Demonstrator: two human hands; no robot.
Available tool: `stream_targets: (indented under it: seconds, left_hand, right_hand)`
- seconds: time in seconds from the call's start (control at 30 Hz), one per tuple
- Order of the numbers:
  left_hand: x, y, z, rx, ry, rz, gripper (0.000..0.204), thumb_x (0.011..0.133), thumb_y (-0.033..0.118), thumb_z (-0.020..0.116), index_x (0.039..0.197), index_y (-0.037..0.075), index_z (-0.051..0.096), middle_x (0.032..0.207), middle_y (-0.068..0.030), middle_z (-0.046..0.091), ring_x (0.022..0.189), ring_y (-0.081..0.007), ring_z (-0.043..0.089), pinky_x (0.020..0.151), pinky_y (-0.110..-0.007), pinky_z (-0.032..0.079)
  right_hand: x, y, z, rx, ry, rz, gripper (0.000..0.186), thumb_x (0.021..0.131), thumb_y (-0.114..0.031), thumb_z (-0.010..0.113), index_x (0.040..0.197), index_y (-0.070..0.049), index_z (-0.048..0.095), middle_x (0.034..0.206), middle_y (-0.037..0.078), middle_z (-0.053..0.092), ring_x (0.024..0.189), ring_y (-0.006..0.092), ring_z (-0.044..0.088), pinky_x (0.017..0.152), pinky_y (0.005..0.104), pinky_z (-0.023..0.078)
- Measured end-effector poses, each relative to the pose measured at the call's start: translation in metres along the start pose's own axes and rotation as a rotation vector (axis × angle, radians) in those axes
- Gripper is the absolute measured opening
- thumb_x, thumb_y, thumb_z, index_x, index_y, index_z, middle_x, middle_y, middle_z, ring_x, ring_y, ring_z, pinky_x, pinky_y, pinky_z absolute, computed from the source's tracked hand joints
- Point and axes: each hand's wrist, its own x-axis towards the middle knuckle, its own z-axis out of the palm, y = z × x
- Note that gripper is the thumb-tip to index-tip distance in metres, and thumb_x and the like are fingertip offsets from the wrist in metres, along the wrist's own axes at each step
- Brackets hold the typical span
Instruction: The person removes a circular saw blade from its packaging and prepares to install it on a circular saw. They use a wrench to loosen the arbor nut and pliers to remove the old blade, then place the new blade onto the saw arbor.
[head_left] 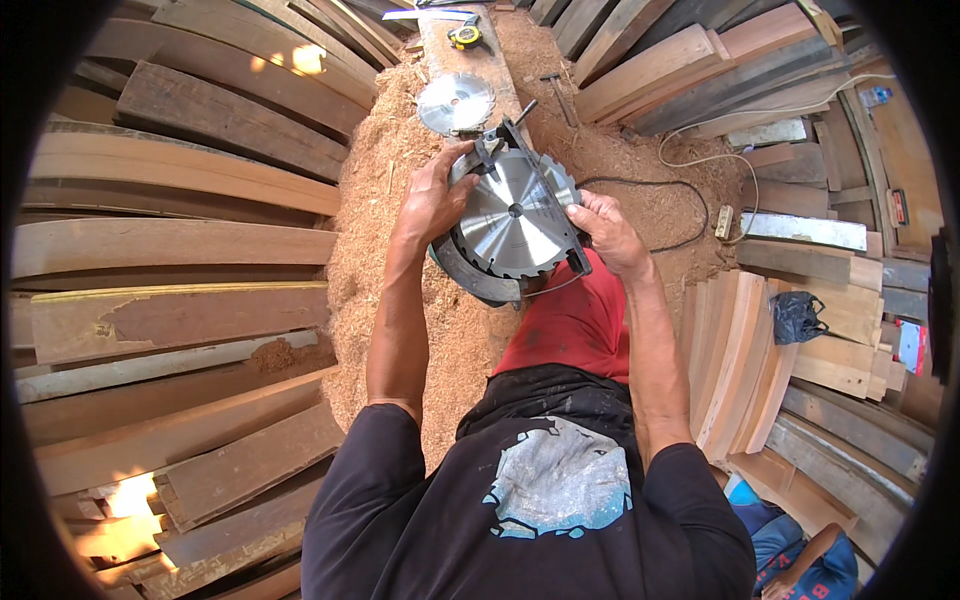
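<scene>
A circular saw [475, 278] is held up on its side in front of me, over my red-clad leg. Its round toothed blade [510, 235] faces me, with a dark hole at the centre. The saw's dark base plate [552, 205] crosses the blade lengthwise. My left hand [437, 190] grips the saw at its upper left, thumb near the blade's teeth. On the other side, my right hand [608, 228] pinches the blade's right edge, thumb on the near face; its other fingers are partly hidden. Just beyond, a second saw blade [455, 103] lies flat on a plank [440, 55].
A yellow-black tape measure [465, 37] rests on the plank, and a hammer [560, 97] lies in sawdust [385, 230]. A black cord [690, 188] runs right near a power strip [723, 221]. Stacked boards [180, 245] flank both sides. Another person [800, 550] is at lower right.
</scene>
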Motion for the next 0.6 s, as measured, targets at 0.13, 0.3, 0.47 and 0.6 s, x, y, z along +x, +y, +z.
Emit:
stream_targets:
  seconds: [0.13,0.3,0.47,0.6]
  left_hand:
    - [-0.003,-0.007,0.003,-0.045,0.015,0.019,0.048,0.096,0.014,0.066,0.143,0.012,0.060,0.140,-0.0176,0.064,0.130,-0.0359,0.061,0.113,-0.042,0.046]
    - [0.004,-0.012,0.008,-0.063,-0.005,0.046,0.046,0.097,0.013,0.061,0.143,0.014,0.061,0.141,-0.0165,0.064,0.131,-0.0340,0.060,0.114,-0.041,0.045]
    - [0.006,-0.002,0.008,-0.019,-0.044,0.062,0.049,0.098,0.009,0.051,0.145,0.014,0.059,0.138,-0.0188,0.065,0.129,-0.0357,0.061,0.113,-0.040,0.046]
    - [0.008,-0.011,0.010,0.032,-0.047,0.121,0.050,0.098,0.008,0.048,0.147,0.014,0.057,0.135,-0.0210,0.065,0.126,-0.0373,0.062,0.111,-0.040,0.047]
  right_hand:
    - [-0.001,-0.002,0.007,0.014,0.028,0.007,0.025,0.106,-0.019,0.058,0.120,0.000,0.068,0.102,-0.001,0.072,0.083,0.0035,0.062,0.078,0.0228,0.052]
    - [-0.007,-0.009,0.006,-0.007,0.004,0.089,0.028,0.105,-0.017,0.058,0.123,0.003,0.066,0.106,0.003,0.073,0.087,0.0068,0.066,0.083,0.0250,0.054]
    - [-0.010,0.002,0.007,0.081,0.017,0.038,0.028,0.104,-0.014,0.057,0.123,0.004,0.066,0.106,0.004,0.074,0.088,0.0075,0.067,0.083,0.0257,0.056]
    - [-0.014,-0.002,0.007,-0.019,0.061,0.082,0.025,0.103,-0.014,0.058,0.118,0.002,0.069,0.098,0.001,0.073,0.079,0.0051,0.065,0.075,0.0242,0.056]
